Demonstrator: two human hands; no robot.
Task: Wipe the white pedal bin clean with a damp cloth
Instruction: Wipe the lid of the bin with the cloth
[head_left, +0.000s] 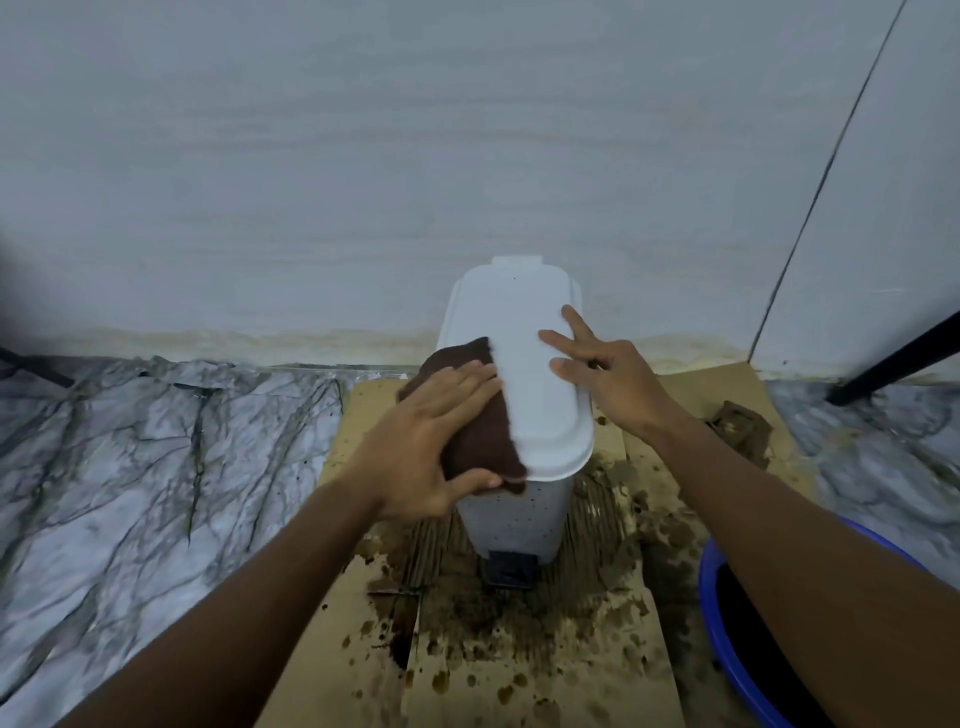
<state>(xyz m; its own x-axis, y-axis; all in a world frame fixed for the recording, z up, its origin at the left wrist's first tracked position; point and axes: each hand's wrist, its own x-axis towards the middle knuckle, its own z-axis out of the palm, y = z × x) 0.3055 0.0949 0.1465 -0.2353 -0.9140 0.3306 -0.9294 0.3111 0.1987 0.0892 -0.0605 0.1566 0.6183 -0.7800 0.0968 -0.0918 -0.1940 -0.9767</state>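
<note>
Where bin (519, 322) stands, cardboard (519, 665) lies stained.

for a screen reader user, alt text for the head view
Left hand presses a brown cloth on the lid of a white pedal bin; right hand rests straight fingers on the lid. It stands on stained cardboard.

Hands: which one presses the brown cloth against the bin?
The left hand, flat on the brown cloth; the right hand touches the bare white lid with spread fingers.
</note>
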